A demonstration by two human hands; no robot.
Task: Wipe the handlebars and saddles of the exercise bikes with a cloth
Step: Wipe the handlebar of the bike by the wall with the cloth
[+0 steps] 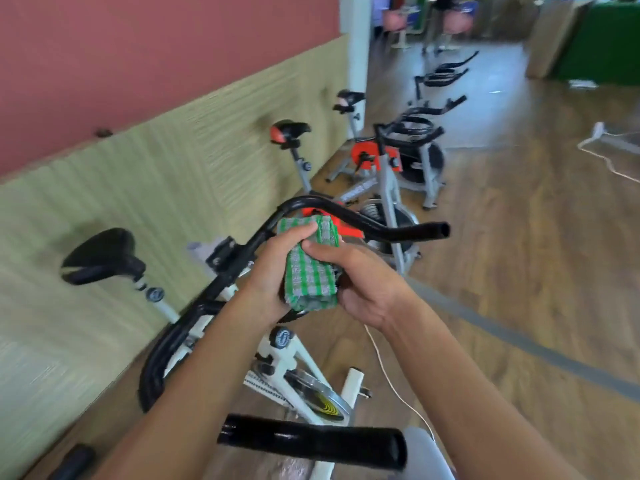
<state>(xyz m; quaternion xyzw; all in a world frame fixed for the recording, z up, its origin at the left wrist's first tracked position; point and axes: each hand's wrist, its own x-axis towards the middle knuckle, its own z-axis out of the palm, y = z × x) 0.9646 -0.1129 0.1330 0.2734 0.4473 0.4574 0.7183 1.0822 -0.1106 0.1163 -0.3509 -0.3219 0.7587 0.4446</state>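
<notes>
A folded green-and-grey checked cloth [310, 268] sits between both my hands, just over the middle of the nearest bike's black handlebar [367, 221]. My left hand [273, 271] grips the cloth from the left, fingers curled over its top. My right hand [367, 289] holds it from the right, thumb on the cloth's face. This white-framed bike's black saddle [104, 256] is at the left. A second bike's saddle [289, 131] and a third bike's saddle [349, 98] stand farther along the wall.
Bikes stand in a row along the green-panelled wall [156, 168]. A black handlebar grip [311, 441] crosses the bottom of the view. A white cable [388, 372] trails over the wooden floor. More handlebars [422, 119] lie ahead.
</notes>
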